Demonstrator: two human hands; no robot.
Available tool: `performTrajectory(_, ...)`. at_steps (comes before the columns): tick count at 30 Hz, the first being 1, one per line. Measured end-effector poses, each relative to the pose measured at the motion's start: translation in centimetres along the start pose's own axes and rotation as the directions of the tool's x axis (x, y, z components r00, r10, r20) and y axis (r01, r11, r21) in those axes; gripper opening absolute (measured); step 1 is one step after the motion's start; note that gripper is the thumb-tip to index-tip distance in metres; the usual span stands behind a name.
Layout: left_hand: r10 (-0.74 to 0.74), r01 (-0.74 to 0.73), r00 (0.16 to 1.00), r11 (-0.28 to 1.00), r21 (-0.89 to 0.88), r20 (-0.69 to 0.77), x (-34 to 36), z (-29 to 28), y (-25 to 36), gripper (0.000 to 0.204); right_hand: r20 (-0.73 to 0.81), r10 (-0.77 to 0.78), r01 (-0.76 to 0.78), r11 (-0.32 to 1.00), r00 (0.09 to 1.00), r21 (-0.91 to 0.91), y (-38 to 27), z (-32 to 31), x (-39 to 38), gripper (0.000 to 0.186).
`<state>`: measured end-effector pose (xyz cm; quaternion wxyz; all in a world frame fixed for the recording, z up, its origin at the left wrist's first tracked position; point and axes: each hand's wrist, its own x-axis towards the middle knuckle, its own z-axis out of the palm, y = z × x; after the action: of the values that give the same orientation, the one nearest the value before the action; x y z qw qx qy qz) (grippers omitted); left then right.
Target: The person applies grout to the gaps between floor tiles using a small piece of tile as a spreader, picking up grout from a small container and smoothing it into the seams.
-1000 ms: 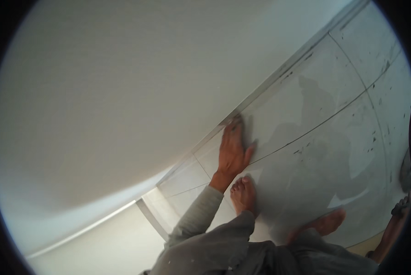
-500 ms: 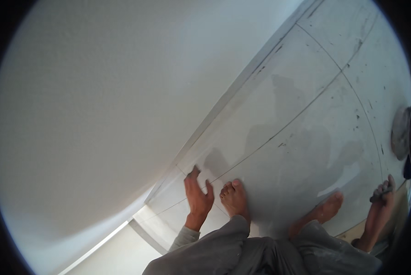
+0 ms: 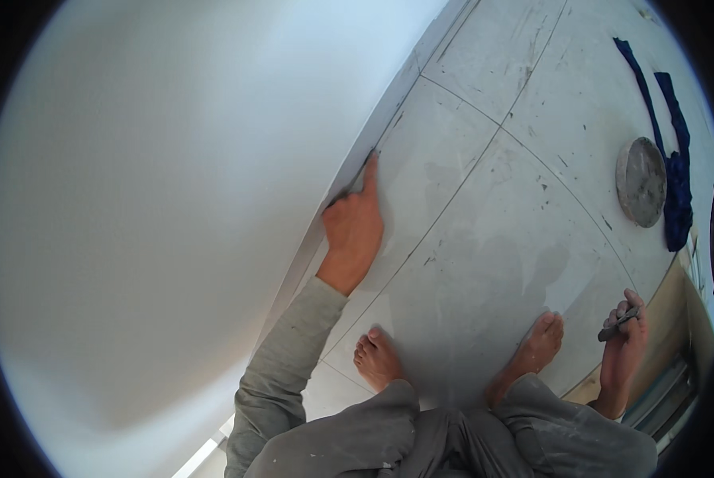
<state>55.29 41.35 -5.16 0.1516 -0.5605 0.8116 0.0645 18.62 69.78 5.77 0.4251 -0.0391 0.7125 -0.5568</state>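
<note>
My left hand (image 3: 355,229) reaches forward to the foot of the pale wall. Its index finger is stretched out, and the tip touches the dark joint between the grey skirting (image 3: 355,163) and the tiled floor (image 3: 421,187). The other fingers are bent under, partly hidden; I see nothing held in them. My right hand (image 3: 633,328), low at the right beside my bent leg, is closed around a small, dark grey, flat piece (image 3: 617,325). Its exact kind I cannot make out. Ahead of that hand stands a round shallow tub (image 3: 641,183) with grey paste inside.
A dark blue cloth (image 3: 676,191) with two long strips lies against the tub. The pale wall (image 3: 174,199) fills the left side. Dark smears and crumbs dot the tiles. Wooden boards (image 3: 666,319) lean at the lower right. My bare feet (image 3: 378,356) rest on the floor.
My left hand has moved forward from beside my foot to the skirting, its index finger now on the joint. The view has shifted right, bringing the tub and blue cloth fully in.
</note>
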Motion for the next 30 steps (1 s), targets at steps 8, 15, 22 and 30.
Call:
performTrajectory(8,-0.171,0.167,0.939,0.985,0.04,0.297,-9.6,0.6,-4.2,0.09,-0.03,0.039,-0.038,0.998,0.999,0.041,-0.3,1.2,-0.5,0.046)
performTrajectory(15,0.068,-0.069,0.996,0.997,-0.02,-0.06,-5.9,0.7,-1.0,0.085,0.059,0.093,-0.092,0.996,0.994,-0.02,1.9,3.1,3.2,0.041)
performTrajectory(22,0.161,-0.141,0.983,0.971,0.194,-0.091,0.0,1.9,0.1,0.088,-0.334,0.082,-0.071,0.996,0.939,0.046,1.5,-3.3,16.4,0.045)
performTrajectory(30,0.039,-0.066,0.943,0.995,0.072,0.331,-7.6,1.0,-5.2,0.103,-0.441,-0.032,-0.107,0.952,0.897,-0.285,-0.2,-7.6,21.9,0.04)
